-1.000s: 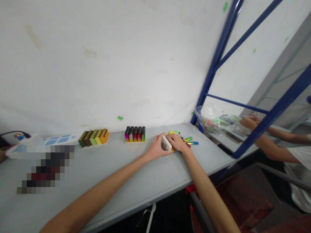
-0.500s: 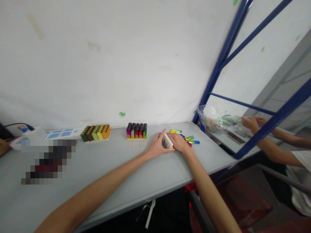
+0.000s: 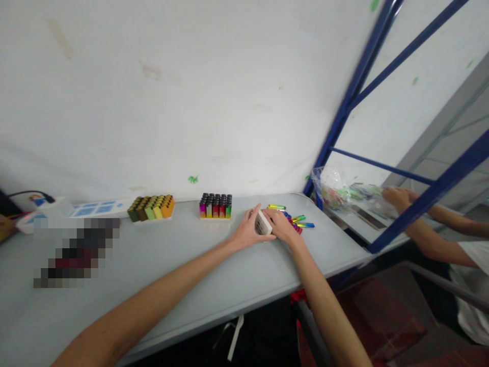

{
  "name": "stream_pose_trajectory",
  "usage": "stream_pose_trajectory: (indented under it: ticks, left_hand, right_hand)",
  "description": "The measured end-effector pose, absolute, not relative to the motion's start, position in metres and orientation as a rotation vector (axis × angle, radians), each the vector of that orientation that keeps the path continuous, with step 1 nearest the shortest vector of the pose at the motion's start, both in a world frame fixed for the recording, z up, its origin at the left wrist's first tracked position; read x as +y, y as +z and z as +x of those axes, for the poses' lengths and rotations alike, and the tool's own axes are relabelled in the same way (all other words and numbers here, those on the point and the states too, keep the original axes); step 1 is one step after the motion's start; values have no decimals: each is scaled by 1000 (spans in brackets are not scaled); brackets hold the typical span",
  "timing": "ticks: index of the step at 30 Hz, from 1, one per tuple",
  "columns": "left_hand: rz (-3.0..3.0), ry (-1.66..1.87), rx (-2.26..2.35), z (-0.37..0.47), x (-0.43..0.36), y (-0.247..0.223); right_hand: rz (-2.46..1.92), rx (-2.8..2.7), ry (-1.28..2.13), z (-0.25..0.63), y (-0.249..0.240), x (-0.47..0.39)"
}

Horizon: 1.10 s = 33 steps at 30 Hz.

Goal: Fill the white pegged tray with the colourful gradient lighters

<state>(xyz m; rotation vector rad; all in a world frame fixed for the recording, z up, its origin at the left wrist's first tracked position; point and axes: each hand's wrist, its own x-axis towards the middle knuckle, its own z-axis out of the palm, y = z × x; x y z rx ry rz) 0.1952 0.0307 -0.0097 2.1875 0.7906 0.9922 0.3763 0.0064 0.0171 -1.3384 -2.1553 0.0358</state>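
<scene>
White tray (image 3: 264, 223) tilts on edge over the grey table (image 3: 214, 280), long axis slanting far-left to near-right, clasped by the left hand (image 3: 245, 232), thumb and fingers spread. Right hand (image 3: 281, 225), just right of it, is nearer the shiny coloured sticks (image 3: 305, 225); its fingers' hold is hidden.

The left hand (image 3: 244, 231) and right hand (image 3: 280, 224) are bare, with slim fingers, the right's partly hidden. The left forearm (image 3: 171, 285) and right forearm (image 3: 324, 295) are bare too, slender and smooth, tapering toward narrow, uncovered wrists.
</scene>
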Motion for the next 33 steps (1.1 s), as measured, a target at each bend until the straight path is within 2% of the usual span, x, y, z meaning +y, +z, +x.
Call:
stream_pose_trajectory:
  ticks: [7,20,33]
  left_hand:
    - [2180,970,823,193,29,-6]
    - [2189,996,840,194,29,-7]
    - [2166,986,814,192,30,-7]
  right_hand:
    - [-1363,-2305,-20,389,-2,17]
    - [-1320,-2172,27,391,20,10]
    - [-1443,-2349,-68,380,0,15]
